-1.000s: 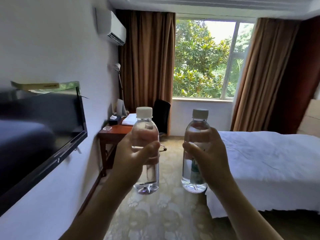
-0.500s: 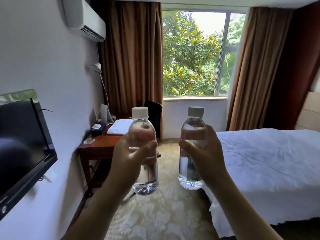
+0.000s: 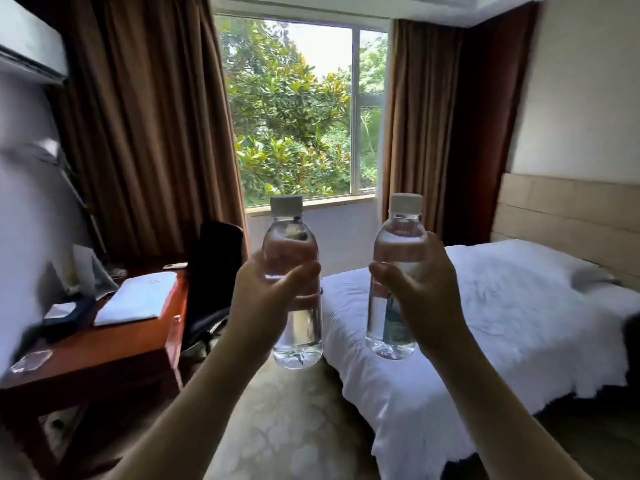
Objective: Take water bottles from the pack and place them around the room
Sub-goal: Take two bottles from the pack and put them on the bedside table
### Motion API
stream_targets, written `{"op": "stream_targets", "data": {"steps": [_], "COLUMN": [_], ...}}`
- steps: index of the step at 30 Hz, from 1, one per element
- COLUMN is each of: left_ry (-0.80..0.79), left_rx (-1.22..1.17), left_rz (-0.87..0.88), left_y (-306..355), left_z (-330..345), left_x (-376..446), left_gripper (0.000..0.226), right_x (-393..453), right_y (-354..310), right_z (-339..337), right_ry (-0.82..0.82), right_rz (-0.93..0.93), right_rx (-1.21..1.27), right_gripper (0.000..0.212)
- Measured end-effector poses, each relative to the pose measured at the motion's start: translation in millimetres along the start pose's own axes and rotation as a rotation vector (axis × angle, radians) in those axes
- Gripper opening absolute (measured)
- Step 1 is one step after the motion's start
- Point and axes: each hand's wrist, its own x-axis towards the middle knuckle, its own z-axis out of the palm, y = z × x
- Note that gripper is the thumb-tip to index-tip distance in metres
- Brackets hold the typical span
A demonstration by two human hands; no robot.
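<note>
Holding one clear water bottle each, both hands are raised in front of the person, upright bottles side by side and apart. The left hand [image 3: 265,299] wraps its fingers and thumb round the middle of the left bottle [image 3: 294,282], whose white cap stands against the wall under the window [image 3: 298,109]. The right hand [image 3: 426,299] grips the right bottle [image 3: 394,282] the same way, thumb across the front, over the near corner of the white bed [image 3: 502,306]. To the left stands a reddish wooden desk [image 3: 114,344] with a white folded cloth [image 3: 136,297] on it and a black chair [image 3: 214,282] just beside it. Brown curtains [image 3: 149,126] flank the window.
</note>
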Motion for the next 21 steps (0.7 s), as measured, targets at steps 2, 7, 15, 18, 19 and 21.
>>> {"op": "stream_targets", "data": {"steps": [2,7,15,18,19,21], "left_ry": [-0.076,-0.335,-0.647,-0.757,-0.79,-0.849], "left_rx": [-0.061,-0.211,-0.412,-0.476,-0.494,-0.523], "left_rz": [-0.01,-0.013,-0.096,-0.117,-0.124,-0.142], "left_y": [-18.1,-66.0,-145.8,-174.9,-183.6,-199.1], "left_z": [35.5,134.1,279.7,326.0,341.3,372.0], "left_x": [23.7,67.2,141.7,181.1,194.8,219.7], "left_gripper": [0.011,0.012,0.028,0.028,0.03,0.033], "right_x": [13.8,30.3,72.4,99.1,109.1,128.5], "right_y": [15.5,51.0,115.7,143.2,151.9,165.4], "right_z": [-30.8,-108.5,-197.6,-218.5,-225.1,-236.7], "right_ry": [0.087,0.32,0.597,0.705,0.741,0.812], "right_rz": [0.025,0.112,0.192,0.195,0.202,0.212], "right_rx": [-0.052,-0.154,-0.334,-0.414,-0.438,-0.497], "right_gripper": [0.042,0.046,0.055,0.064,0.066,0.066]}}
